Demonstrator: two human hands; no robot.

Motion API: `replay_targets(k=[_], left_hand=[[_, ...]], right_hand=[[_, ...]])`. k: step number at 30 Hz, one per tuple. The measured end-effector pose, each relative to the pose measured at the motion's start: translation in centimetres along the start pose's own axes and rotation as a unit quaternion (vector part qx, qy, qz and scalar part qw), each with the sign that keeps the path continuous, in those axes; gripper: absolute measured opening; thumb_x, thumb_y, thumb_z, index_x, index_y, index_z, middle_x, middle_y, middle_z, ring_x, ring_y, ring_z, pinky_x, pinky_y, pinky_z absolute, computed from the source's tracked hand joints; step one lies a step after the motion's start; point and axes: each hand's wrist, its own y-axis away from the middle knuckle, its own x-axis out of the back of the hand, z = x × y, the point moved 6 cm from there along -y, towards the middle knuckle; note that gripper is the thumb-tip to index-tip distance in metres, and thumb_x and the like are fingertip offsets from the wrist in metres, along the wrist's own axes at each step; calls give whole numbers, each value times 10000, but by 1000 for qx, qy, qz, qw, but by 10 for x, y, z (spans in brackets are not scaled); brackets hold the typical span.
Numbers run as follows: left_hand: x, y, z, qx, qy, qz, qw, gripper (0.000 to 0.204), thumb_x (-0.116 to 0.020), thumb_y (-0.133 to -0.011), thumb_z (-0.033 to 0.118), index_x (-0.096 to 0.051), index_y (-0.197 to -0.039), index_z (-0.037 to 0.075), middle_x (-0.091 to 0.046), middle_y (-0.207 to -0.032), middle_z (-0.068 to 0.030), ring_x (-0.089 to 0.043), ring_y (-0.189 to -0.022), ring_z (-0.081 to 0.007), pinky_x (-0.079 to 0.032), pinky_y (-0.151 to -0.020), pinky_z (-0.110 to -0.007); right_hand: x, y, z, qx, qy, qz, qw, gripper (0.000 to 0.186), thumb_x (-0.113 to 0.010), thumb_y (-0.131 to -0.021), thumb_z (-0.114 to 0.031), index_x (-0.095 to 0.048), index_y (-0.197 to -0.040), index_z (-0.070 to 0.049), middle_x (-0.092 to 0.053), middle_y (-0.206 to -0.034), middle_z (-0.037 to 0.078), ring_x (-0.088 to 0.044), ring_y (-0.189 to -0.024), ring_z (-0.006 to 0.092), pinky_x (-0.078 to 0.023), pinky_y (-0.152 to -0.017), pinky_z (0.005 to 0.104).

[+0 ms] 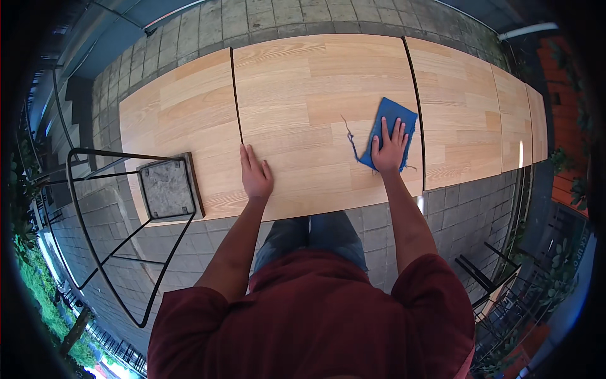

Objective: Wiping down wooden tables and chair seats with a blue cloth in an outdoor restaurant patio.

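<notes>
My left hand (257, 172) rests on a light wooden tabletop (315, 76) beside a dark seam between boards, its fingers extended. Toward the right of the middle board, my right hand (389, 145) lies with spread fingers on a folded blue cloth (399, 108). Loose threads trail from the cloth onto the wood. A black metal-framed stool (165, 186) is upturned on the left board, with its square grey seat against the wood and its legs reaching outward.
Paving (470, 221) surrounds the row of boards. A dark metal frame (486, 284) stands at the lower right. An orange panel (555, 132) and plants (558, 265) are along the right side, with more greenery (35, 265) at the far left. My legs are below the near edge.
</notes>
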Motion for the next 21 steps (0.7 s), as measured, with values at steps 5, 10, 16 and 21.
replay_targets(k=[5,10,16,21], left_hand=[[2,3,-2,-2,31,15,999,622,-493,-1073,126,-350,-1653,-49,-309,-1715,-322,-406,-1535,-504,-408,-1235,-501],[8,1,-1,-2,85,-4,996,625,-425,-1069,144,-344,-1649,-75,-297,-1714,-341,-365,-1561,-505,-341,-1276,-517],[9,0,-10,-5,157,11,988,604,-385,-1111,199,-350,-1643,-85,-337,-1709,-324,-368,-1573,-484,-333,-1282,-476],[4,3,-17,1,147,-2,989,627,-370,-1138,246,-292,-1673,-72,-314,-1736,-296,-334,-1608,-438,-304,-1303,-450]], right_hand=[[-28,-6,-106,49,-29,-38,998,651,-544,-1063,-418,-438,-1688,-275,-246,-1777,260,-189,-1655,456,-138,-1316,631],[-54,-4,-234,115,-71,-76,988,667,-551,-1049,-418,-428,-1690,-283,-207,-1792,249,-164,-1667,430,-106,-1330,617],[-68,32,-325,158,-130,-94,974,680,-600,-1030,-422,-445,-1679,-288,-203,-1794,241,-164,-1668,419,-91,-1338,605],[-54,46,-309,196,-159,-112,961,663,-601,-1044,-423,-449,-1679,-311,-243,-1791,217,-192,-1669,391,-112,-1340,579]])
